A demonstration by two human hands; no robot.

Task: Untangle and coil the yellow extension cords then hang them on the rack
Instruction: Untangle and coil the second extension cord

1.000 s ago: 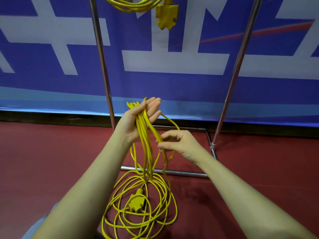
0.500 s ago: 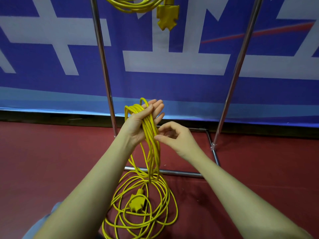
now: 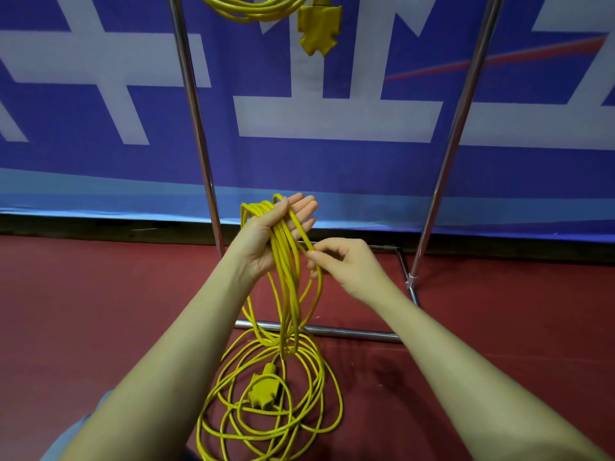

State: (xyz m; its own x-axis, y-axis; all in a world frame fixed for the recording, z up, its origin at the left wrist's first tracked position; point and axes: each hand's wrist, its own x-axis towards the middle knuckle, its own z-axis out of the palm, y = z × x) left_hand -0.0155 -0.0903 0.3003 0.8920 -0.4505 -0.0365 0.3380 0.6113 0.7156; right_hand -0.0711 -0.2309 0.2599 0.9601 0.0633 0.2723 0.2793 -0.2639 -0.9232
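My left hand (image 3: 271,236) is raised palm up with several loops of a yellow extension cord (image 3: 288,287) draped over it, its thumb laid across the strands and its fingers straight. My right hand (image 3: 346,264) pinches one strand just to the right of the left palm. The loops hang down to a loose pile of the same cord (image 3: 273,400) on the red floor, with its yellow socket block (image 3: 264,390) lying in the middle. Another coiled yellow cord (image 3: 256,8) with its socket block (image 3: 319,31) hangs from the metal rack (image 3: 196,128) at the top edge.
The rack's two chrome uprights (image 3: 456,134) rise on either side of my hands, joined by a base bar (image 3: 349,332) on the red floor behind the pile. A blue and white banner (image 3: 332,161) covers the wall behind.
My right hand rose toward the left palm and then drew back slightly to the right, laying another strand on the bundle. The left hand moved up a little.
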